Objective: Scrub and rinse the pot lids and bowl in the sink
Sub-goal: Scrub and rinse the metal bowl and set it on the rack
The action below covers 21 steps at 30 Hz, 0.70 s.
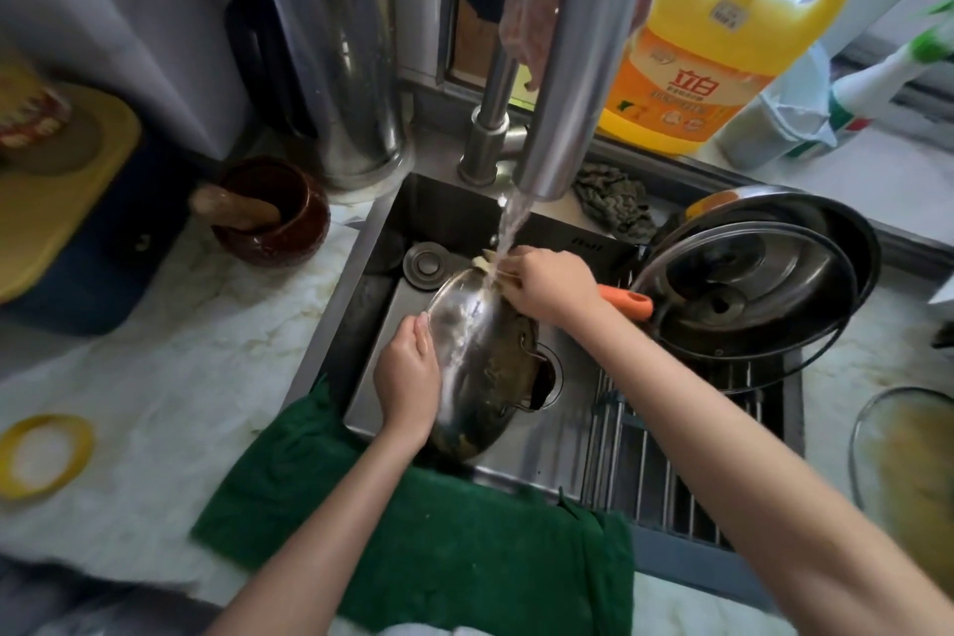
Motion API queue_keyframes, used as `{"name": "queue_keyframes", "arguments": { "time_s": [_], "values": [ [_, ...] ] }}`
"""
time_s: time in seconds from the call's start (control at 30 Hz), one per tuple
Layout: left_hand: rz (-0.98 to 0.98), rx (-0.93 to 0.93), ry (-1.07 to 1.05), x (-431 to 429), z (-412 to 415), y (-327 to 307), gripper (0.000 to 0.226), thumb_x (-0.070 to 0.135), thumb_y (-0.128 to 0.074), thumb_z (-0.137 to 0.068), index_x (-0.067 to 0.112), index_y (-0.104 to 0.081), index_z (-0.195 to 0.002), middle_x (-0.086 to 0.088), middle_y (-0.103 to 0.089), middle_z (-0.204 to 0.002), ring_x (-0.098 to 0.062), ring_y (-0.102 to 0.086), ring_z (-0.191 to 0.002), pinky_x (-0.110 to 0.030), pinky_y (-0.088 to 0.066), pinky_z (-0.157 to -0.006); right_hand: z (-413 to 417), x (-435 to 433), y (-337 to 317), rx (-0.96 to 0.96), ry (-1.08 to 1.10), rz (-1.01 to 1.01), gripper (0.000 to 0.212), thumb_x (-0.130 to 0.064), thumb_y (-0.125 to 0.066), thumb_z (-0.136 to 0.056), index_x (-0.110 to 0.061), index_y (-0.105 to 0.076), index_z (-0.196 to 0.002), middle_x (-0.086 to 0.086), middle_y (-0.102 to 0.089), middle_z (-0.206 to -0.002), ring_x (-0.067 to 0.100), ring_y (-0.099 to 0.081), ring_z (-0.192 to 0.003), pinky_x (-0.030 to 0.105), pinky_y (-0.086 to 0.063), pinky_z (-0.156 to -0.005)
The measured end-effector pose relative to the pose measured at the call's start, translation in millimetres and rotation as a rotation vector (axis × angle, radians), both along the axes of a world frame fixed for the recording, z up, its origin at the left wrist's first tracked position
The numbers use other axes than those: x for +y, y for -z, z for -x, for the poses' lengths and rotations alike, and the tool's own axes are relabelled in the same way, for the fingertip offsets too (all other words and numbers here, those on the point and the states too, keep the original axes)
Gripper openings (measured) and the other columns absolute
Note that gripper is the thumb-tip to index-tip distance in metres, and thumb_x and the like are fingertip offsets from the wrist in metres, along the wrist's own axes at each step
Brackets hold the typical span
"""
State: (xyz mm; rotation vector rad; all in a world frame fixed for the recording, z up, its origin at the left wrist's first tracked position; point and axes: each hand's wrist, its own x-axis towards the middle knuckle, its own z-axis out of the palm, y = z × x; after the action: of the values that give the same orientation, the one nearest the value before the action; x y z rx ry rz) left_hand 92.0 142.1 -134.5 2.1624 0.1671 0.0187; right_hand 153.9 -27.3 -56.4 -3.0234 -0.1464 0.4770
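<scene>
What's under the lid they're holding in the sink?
A dirty metal pot, one handle showing, sits beneath the lid. The lid hides most of it, so its contents can't be made out.

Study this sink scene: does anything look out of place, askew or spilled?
A pinkish cloth is draped over the faucet, above the running water, and the lids on the drying rack lie stacked at a tilt. The glass lid held under the stream looks intact. Nothing looks spilled or broken.
</scene>
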Motion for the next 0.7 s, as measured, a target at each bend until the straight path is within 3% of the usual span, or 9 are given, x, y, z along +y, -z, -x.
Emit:
{"name": "queue_keyframes", "arguments": {
  "time_s": [0.13, 0.23, 0.33, 0.43, 0.53, 0.6, 0.7],
  "values": [
    [0.06, 0.13, -0.046, -2.2, -15.2, -3.5, 0.027, 0.017, -0.037, -0.101, 0.006, -0.059, -0.09, -0.003, -0.056, -0.072, -0.022, -0.053, -0.064, -0.03, -0.035, -0.057, 38.7, 35.1, 2.0, -0.162, -0.165, -0.181, 0.036, -0.037, -0.046, -0.092, -0.03, -0.061, -0.124, -0.004, -0.059, -0.126, 0.027, -0.067, -0.085, 0.037, -0.055, -0.064],
    [0.288, 0.419, -0.11, -11.0, -24.7, 7.2, 0.031, 0.025, -0.036, -0.102, 0.003, -0.055, -0.091, -0.007, -0.058, -0.083, -0.027, -0.058, -0.081, -0.033, -0.042, -0.069, 33.6, 32.3, 28.5, -0.158, 0.188, -0.209, 0.038, -0.032, -0.044, -0.094, -0.031, -0.055, -0.13, -0.004, -0.051, -0.136, 0.03, -0.066, -0.089, 0.036, -0.052, -0.065],
    [0.565, 0.669, -0.281, -7.9, -33.3, 18.1, 0.035, 0.03, -0.042, -0.1, 0.001, -0.058, -0.111, -0.017, -0.065, -0.103, -0.031, -0.064, -0.095, -0.037, -0.052, -0.078, 68.8, 55.4, 38.0, -0.151, 0.199, -0.274, 0.041, -0.03, -0.047, -0.093, -0.032, -0.052, -0.133, -0.005, -0.045, -0.142, 0.023, -0.066, -0.076, 0.024, -0.043, -0.053],
    [0.648, 0.754, -0.251, 1.1, -36.9, 18.7, 0.031, 0.028, -0.052, -0.097, -0.001, -0.059, -0.108, -0.016, -0.067, -0.092, -0.025, -0.065, -0.076, -0.029, -0.054, -0.064, 119.6, 70.1, 41.2, -0.106, 0.167, -0.316, 0.041, -0.032, -0.047, -0.093, -0.033, -0.05, -0.134, -0.005, -0.044, -0.144, 0.023, -0.068, -0.076, 0.025, -0.046, -0.055],
    [0.757, 0.814, -0.164, 0.4, -31.9, 13.2, 0.028, 0.031, -0.056, -0.095, 0.005, -0.062, -0.104, -0.012, -0.069, -0.087, -0.02, -0.067, -0.071, -0.022, -0.053, -0.052, 89.1, 62.0, 48.8, -0.09, 0.435, -0.309, 0.044, -0.031, -0.04, -0.095, -0.034, -0.043, -0.139, -0.003, -0.044, -0.144, 0.029, -0.067, -0.088, 0.031, -0.045, -0.063],
    [0.839, 0.851, -0.163, 1.7, -27.1, 15.0, 0.043, 0.042, -0.061, -0.089, 0.003, -0.065, -0.107, -0.016, -0.071, -0.098, -0.025, -0.07, -0.083, -0.027, -0.057, -0.064, 69.5, 62.5, 49.5, -0.059, 0.562, -0.306, 0.044, -0.029, -0.038, -0.097, -0.031, -0.043, -0.141, -0.001, -0.045, -0.14, 0.03, -0.064, -0.092, 0.031, -0.04, -0.064],
    [0.939, 0.936, -0.17, 10.3, -30.4, 19.3, 0.074, 0.061, -0.067, -0.071, 0.002, -0.065, -0.115, -0.021, -0.066, -0.115, -0.033, -0.065, -0.105, -0.041, -0.052, -0.092, 105.5, 76.1, 42.0, -0.003, 0.419, -0.358, 0.045, -0.033, -0.038, -0.098, -0.031, -0.039, -0.143, -0.003, -0.041, -0.144, 0.027, -0.064, -0.096, 0.031, -0.046, -0.068]
  ]
}}
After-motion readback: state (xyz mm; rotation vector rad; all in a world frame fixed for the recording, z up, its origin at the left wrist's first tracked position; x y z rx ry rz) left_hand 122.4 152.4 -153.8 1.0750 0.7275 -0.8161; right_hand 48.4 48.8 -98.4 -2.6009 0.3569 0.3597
